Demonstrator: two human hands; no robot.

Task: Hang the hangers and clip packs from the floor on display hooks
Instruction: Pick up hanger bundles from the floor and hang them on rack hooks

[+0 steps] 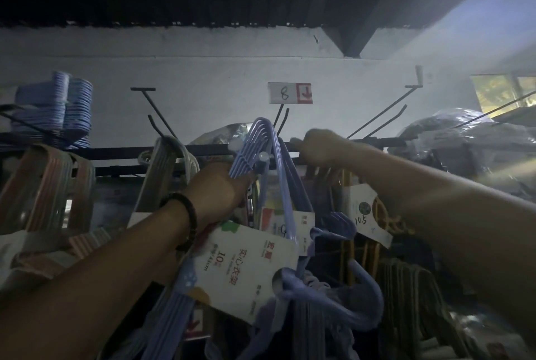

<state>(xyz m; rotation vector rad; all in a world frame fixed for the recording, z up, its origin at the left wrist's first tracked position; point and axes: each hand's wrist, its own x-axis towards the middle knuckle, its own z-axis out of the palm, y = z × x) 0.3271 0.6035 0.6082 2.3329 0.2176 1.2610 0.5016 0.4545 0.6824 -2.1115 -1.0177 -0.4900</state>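
Observation:
My left hand grips a pack of light blue hangers just below their hook ends, which are raised against the black display bar. A white label card wraps the pack below my wrist. My right hand reaches up to the bar, its fingers curled on it next to the hanger hooks. A black display hook under a price tag marked 8 sticks out just above the pack.
Grey hangers and pink-grey hangers hang on hooks at the left. Blue hanger stacks sit at the upper left. More black hooks jut from the white wall. Yellow hangers with a card marked 10.5 and plastic-wrapped goods fill the right.

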